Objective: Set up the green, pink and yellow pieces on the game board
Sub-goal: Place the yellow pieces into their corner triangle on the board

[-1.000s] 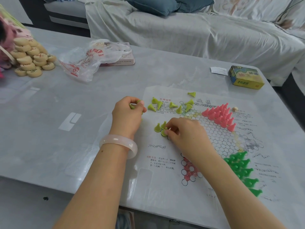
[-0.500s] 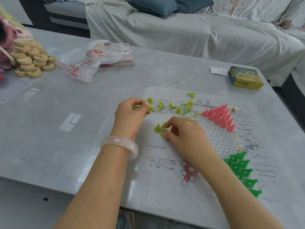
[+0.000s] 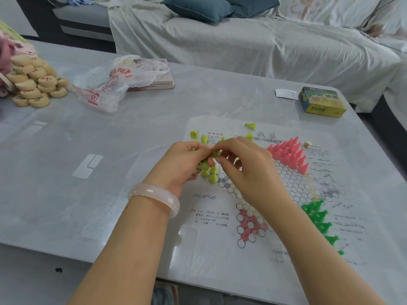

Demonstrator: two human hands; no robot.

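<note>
The yellow pieces (image 3: 213, 172) cluster at frame centre on the game board (image 3: 259, 190), partly under the hands, with loose ones (image 3: 250, 125) above. The left hand (image 3: 187, 164) curls around several yellow pieces; the right hand (image 3: 246, 168) meets it, pinching 1. Pink pieces (image 3: 288, 154) stand right of centre, green pieces (image 3: 319, 219) at lower right. A yellow box (image 3: 322, 102) sits upper right, wooden discs (image 3: 33, 82) upper left.

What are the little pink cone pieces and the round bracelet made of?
The small pink cone pieces look like moulded plastic: one even colour, smooth, slightly matte. The pale pink round bracelet on the left wrist looks like polished stone, perhaps jade or glass: it is milky, translucent and glossy.
</note>
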